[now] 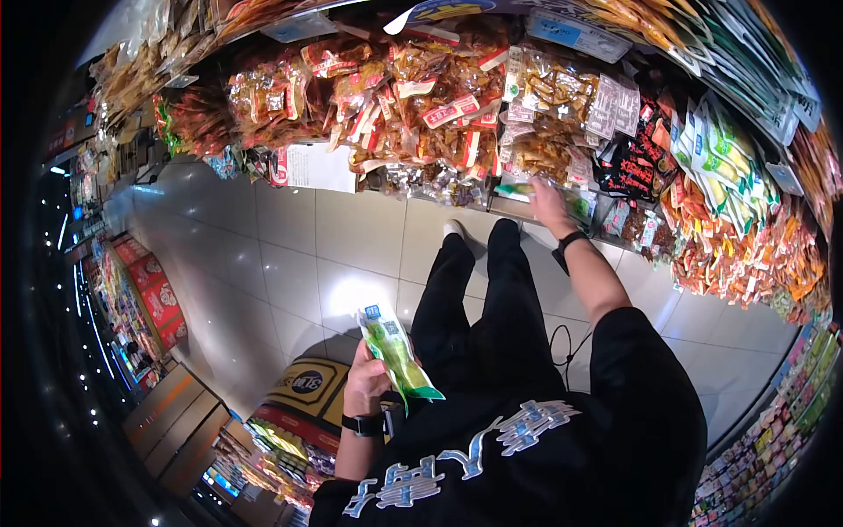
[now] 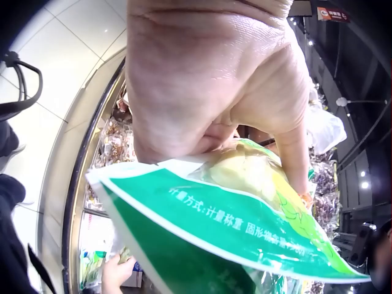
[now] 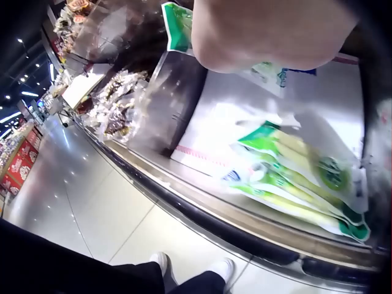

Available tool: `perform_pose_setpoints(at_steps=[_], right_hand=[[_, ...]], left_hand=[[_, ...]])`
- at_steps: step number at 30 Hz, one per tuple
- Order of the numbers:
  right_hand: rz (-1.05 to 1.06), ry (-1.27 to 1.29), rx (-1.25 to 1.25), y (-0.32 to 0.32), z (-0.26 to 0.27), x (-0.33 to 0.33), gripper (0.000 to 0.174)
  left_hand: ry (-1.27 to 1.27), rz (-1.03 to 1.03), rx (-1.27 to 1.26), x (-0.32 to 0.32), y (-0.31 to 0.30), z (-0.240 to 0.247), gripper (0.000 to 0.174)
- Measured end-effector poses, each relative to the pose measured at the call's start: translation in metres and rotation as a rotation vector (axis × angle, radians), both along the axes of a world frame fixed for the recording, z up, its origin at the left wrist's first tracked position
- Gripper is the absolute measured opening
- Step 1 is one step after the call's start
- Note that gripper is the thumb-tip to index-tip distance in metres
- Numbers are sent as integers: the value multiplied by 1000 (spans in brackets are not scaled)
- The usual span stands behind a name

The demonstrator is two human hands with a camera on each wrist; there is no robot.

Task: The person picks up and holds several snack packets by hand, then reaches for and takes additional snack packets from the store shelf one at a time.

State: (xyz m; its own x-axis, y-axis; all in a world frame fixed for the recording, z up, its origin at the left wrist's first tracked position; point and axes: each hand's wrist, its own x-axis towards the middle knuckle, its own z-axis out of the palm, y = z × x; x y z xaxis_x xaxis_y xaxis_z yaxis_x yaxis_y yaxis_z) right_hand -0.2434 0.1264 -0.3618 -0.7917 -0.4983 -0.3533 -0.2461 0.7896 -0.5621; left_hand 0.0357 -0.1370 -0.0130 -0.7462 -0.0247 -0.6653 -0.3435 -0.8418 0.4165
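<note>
The left hand (image 1: 367, 379) grips a green and white packet (image 1: 392, 351) beside the body, clear of the shelf. Close up in the left wrist view, the fingers of that hand (image 2: 220, 79) curl over the packet (image 2: 245, 211), whose green end faces the camera. Over a shelf compartment, the right hand (image 1: 549, 207) holds another green-ended packet (image 1: 515, 189). In the right wrist view the right hand (image 3: 269, 33) covers most of that packet (image 3: 178, 27); its fingertips are hidden. Several similar packets (image 3: 300, 177) lie below it on the white compartment floor (image 3: 211, 119).
Brown snack packs (image 1: 439, 105) fill the shelf left of the compartment, and black packs (image 1: 639, 154) lie to its right. A dark rail (image 3: 202, 220) runs along the shelf's front edge. Behind the left arm stands a yellow and black display (image 1: 307, 383). A cable (image 1: 569, 347) hangs near the legs.
</note>
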Motion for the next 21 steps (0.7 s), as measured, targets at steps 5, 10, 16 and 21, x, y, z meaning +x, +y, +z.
perform_pose_setpoints(at_steps=[5,10,16,21], right_hand=[[29,149,285,67,-20,5,45],[68,178,299,80,-4,23,75],[174,44,420,74,-11,3,69],[198,6,390,74,-18,2,70]], left_hand=[[-2,10,-14,-6,3,-1,68],[-5,4,-15,-6,5,0,67],[-15,-30,-52,-4,5,-3,66],[-38,-24,-64,-3,6,0,67]])
